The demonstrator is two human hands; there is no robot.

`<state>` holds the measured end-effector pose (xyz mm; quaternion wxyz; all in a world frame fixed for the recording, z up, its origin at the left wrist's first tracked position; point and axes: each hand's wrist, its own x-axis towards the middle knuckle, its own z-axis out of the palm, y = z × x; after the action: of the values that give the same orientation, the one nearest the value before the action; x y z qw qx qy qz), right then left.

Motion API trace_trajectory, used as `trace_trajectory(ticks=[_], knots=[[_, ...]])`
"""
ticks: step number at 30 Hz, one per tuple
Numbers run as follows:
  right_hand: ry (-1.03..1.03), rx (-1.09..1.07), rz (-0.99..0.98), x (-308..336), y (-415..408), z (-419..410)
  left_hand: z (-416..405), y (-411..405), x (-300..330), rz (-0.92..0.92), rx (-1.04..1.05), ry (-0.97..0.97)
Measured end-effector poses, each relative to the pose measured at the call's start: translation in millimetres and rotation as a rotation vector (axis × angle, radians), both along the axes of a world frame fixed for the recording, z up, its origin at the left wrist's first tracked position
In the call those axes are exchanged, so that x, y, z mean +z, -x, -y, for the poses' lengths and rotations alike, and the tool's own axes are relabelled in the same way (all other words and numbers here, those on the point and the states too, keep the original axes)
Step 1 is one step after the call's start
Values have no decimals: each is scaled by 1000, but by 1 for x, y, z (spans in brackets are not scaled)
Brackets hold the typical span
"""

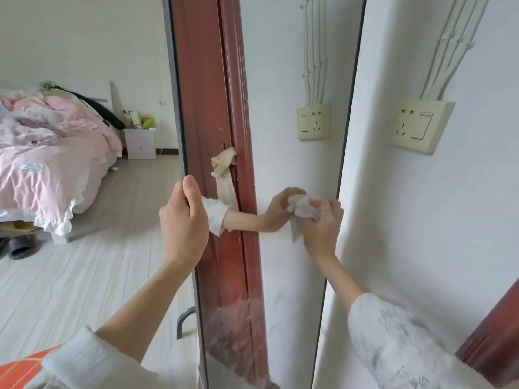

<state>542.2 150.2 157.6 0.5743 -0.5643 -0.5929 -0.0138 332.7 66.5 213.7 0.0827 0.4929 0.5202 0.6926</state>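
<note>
While the right hand [323, 231] squeezes a scrunched white wipe [302, 210] against the tall mirror [280, 276], wipe tucked under its fingers, left hand [184, 220] curled round the mirror's side edge, off to the left of the wipe.

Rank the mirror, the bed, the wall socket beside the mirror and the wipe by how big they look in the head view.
1. mirror, close to the camera.
2. bed, farther off.
3. wall socket and wipe look alike; the wipe is bunched in the right hand, partly hidden, so unranked.
</note>
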Motion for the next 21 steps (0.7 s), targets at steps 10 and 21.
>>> trace_trajectory(ticks=[10, 21], knots=[[-13, -133, 63, 30, -41, -31, -3, 10, -13, 33, -10, -193], [-153, -150, 3, 9, -46, -48, -195, -155, -59, 155, -1165, 61]])
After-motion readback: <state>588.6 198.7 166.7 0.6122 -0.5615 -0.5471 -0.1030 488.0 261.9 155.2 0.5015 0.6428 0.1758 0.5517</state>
